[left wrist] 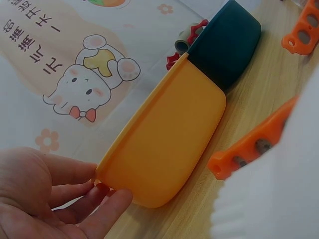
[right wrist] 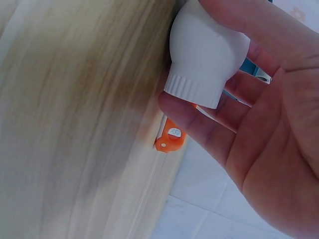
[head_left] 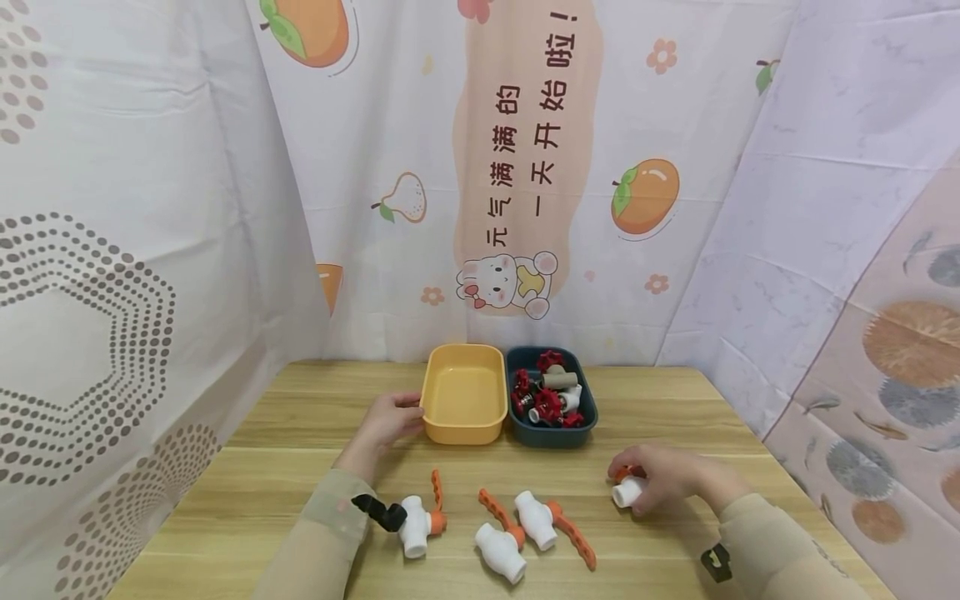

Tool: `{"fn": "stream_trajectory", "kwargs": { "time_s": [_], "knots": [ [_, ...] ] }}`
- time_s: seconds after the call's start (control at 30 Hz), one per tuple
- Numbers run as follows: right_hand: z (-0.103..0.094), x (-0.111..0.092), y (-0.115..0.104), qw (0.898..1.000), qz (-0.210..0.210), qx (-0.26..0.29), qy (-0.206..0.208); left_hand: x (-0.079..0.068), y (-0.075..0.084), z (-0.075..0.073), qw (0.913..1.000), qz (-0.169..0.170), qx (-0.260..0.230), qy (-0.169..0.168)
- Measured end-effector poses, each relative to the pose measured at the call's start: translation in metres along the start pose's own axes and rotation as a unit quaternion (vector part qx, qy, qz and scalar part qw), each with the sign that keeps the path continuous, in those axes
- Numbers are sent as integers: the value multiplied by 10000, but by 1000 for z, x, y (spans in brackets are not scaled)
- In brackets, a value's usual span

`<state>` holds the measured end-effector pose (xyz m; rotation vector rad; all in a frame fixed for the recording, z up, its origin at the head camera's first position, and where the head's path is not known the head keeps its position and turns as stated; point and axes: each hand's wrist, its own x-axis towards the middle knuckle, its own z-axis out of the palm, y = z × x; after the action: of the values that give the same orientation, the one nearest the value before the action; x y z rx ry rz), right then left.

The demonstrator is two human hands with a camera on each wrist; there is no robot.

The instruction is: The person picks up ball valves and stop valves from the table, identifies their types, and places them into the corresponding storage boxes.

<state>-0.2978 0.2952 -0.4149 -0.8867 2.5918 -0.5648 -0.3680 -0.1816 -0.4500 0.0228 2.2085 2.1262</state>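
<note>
My left hand (head_left: 386, 423) rests its fingertips against the outer left side of a yellow bin (head_left: 465, 435); in the left wrist view the fingers are loosely bent beside its corner. Nothing lies inside that bin. On the right of the table, my right hand (head_left: 663, 477) grips a white plastic ball valve (right wrist: 199, 59) by its body, low over the wood. Its orange handle (right wrist: 172, 137) points away, partly hidden by the fingers. Three similar ball valves with orange handles lie between the hands: one on the left (head_left: 414, 527), one in the middle (head_left: 501, 552) and one beside it (head_left: 536, 520).
A dark blue bin (head_left: 555, 438) stands right against the yellow one. It holds several red-handled valves (head_left: 549, 405) and a grey pipe piece (head_left: 559, 381). Printed curtains (head_left: 390, 275) enclose the wooden table (head_left: 292, 450) at the back and sides.
</note>
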Motion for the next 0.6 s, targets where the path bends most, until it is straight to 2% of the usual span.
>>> {"fn": "stream_trajectory", "kwargs": {
  "time_s": [0.33,0.6],
  "knots": [
    [-1,0,4,9994,-203,-129,236,1,-1,0,10000,38,13,-14],
    [-7,2,3,9974,-466,-277,477,1,-1,1,9999,17,-13,109]
  ]
}}
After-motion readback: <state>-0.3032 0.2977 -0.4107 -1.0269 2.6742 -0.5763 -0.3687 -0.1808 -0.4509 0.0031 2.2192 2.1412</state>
